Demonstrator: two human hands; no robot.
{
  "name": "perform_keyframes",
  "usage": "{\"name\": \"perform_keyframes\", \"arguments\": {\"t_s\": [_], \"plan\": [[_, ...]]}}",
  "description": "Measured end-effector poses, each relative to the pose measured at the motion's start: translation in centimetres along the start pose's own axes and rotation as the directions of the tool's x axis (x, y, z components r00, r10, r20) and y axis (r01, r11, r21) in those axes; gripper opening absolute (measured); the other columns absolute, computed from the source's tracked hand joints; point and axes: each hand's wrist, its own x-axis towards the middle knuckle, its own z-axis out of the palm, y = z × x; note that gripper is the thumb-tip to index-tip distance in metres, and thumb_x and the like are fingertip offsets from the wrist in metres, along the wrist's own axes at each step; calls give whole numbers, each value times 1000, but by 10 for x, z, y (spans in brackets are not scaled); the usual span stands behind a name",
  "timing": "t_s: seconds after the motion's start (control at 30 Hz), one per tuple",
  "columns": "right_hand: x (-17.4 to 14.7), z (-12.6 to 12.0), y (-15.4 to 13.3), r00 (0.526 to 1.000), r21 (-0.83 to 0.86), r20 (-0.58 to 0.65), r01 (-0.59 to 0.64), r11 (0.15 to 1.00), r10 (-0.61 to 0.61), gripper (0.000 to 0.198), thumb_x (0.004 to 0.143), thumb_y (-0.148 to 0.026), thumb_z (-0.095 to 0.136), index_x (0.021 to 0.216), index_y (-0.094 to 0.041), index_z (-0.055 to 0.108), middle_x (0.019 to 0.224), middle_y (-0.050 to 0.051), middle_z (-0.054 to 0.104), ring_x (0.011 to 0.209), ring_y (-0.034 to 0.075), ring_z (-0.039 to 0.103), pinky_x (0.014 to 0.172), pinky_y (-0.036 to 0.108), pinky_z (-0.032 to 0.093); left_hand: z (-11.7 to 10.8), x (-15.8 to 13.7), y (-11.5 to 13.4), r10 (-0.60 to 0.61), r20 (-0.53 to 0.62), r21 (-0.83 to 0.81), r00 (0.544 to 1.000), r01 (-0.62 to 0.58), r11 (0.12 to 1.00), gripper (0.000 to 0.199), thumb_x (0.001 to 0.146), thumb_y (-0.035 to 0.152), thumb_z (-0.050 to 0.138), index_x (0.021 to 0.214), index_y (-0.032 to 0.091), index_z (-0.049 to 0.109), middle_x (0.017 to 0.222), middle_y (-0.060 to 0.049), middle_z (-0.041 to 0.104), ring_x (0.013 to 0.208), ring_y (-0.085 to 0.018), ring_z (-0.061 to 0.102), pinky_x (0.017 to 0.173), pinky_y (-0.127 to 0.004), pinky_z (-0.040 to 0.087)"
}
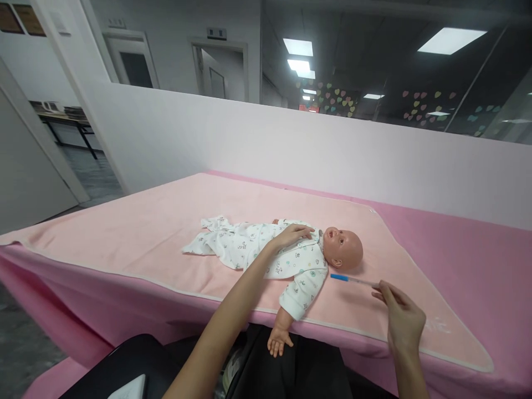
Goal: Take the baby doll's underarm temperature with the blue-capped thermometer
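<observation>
A baby doll (348,249) lies on its back, its head to the right, dressed in a white printed baby outfit (245,244). Across the doll's upper chest rests my left hand (291,236), open, fingers stretched out near the collar. My right hand (405,318), to the right of the doll's head and nearer me, pinches one end of a slim clear stick (361,282) that looks like a thermometer. Its blue end (339,277) points left, toward the doll's neck and shoulder. The doll's near arm (281,327) hangs over the table's front edge.
A peach blanket (145,221) lies over a pink cloth (469,249) on the table. Behind stands a white half wall (249,133) with glass above. A black chair (137,354) with a white object (128,388) on it is at the lower left.
</observation>
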Motion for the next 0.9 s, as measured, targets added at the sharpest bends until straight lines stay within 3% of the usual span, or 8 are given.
{"name": "perform_keyframes", "arguments": {"t_s": [0.13, 0.23, 0.33, 0.43, 0.53, 0.67, 0.77, 0.9], "plan": [[-16, -23, 31, 997, -270, -77, -12, 963, -9, 41, 61, -53, 64, 81, -16, 67, 83, 9, 70, 80, 28, 65, 72, 36, 52, 17, 3, 0, 16, -182, 195, 983, 20, 981, 34, 76, 43, 53, 92, 18, 70, 81, -5, 68, 74, -18, 58, 68, -24, 40], [-14, -31, 33, 992, -586, -34, 75, 807, -117, 36, 68, -53, 55, 78, -21, 67, 82, 8, 70, 81, 29, 64, 69, 38, 49, 25, 1, 8, 71, -189, 361, 979, 2, 933, 26, 70, 40, 59, 80, 20, 72, 73, -3, 67, 69, -17, 56, 64, -24, 37], [-9, -23, 24, 953, -689, 114, 279, 669, -280, 34, 74, -48, 48, 77, -19, 66, 86, 10, 69, 84, 29, 62, 71, 38, 46, 24, -1, 12, 99, -165, 364, 981, -32, 931, 20, 69, 35, 60, 73, 19, 71, 74, -3, 67, 68, -16, 56, 62, -23, 37], [-10, 9, 2, 869, -570, 218, 483, 665, -445, 32, 78, -42, 45, 77, -17, 64, 92, 10, 67, 88, 25, 60, 73, 33, 46, 18, -1, 12, 78, -179, 208, 981, -40, 977, 24, 70, 35, 58, 77, 16, 70, 73, -4, 67, 67, -16, 57, 60, -23, 39], [-13, 65, -27, 785, -401, 455, 602, 691, -421, 28, 83, -36, 41, 81, -18, 63, 82, 6, 67, 72, 17, 60, 63, 26, 45, 13, 1, 9, 37, -254, 53, 967, -24, 998, 28, 67, 36, 62, 79, 13, 71, 73, -6, 68, 66, -16, 58, 60, -24, 40], [-11, 143, -48, 662, -487, 664, 736, 470, -348, 26, 85, -22, 36, 82, -16, 62, 84, 9, 65, 76, 19, 59, 64, 27, 41, 10, 3, 3, -67, -354, -232, 933, -18, 973, 35, 60, 37, 70, 82, 10, 71, 74, -8, 68, 66, -16, 57, 61, -26, 43], [-10, 170, -41, 680, -552, 662, 727, 409, -315, 24, 81, -18, 39, 93, -13, 59, 94, 12, 62, 78, 21, 58, 62, 28, 40, 10, 5, -2, -125, -402, -367, 907, -35, 930, 37, 55, 35, 74, 80, 9, 71, 71, -8, 67, 63, -15, 57, 60, -26, 43], [-13, 173, -19, 729, -419, 536, 667, 616, -425, 27, 75, -13, 40, 93, -17, 59, 93, 8, 61, 81, 18, 57, 68, 27, 42, 9, 6, -6, -127, -409, -375, 903, -39, 926, 34, 54, 33, 74, 78, 9, 71, 67, -6, 66, 59, -12, 55, 59, -25, 43]]}}
